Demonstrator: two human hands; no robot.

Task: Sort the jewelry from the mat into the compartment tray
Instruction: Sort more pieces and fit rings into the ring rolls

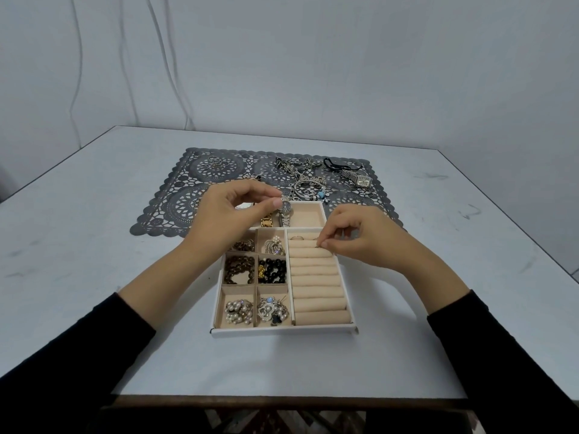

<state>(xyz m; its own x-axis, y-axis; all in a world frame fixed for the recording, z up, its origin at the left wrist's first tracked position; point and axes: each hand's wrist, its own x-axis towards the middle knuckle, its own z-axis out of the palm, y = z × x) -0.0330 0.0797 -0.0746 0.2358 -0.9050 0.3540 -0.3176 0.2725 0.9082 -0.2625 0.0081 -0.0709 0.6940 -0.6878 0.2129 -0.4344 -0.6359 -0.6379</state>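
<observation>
Tray (282,332) sits mid-table. Mat (169,198) lies behind it at 12 o'clock, and the tray's far end overlaps the mat's near edge.

Left hand (238,211) is over the tray's far-left corner, 11 o'clock of tray centre. Thumb and forefinger pinch a silvery piece (283,201), probably a ring but too small to name. It hangs just above the dark-faced watch (285,214) in the far compartment, with the gold watch (267,221) beside that at 9.

Right hand (360,238) is low over the far end of the ring rolls (316,280). Thumb and forefinger pinch a tiny piece (319,244) at a groove near the far end, other fingers curled. One seated ring (297,237) sits in the far groove, 10 o'clock of that pinch.

Key relation: rolls and grooves have their long axis 9-to-3, stacked from 12 down to 6. Anything seated must go edge-on along that line and be pressed straight down. My read: ring seating is under way, the right hand is on it, and the left holds the next piece.

Left on the mat:
- ring cluster (214,164), 11 o'clock of the left hand, which is nearer
- chain tangle (297,166), 12 o'clock of the tray
- bangle (308,187), just beyond the tray's far edge
- square watch (360,180) and black cord (335,162), 12 o'clock of the right hand, which is nearer

The small left compartments hold beads and pearls. I judge the task past halfway
</observation>
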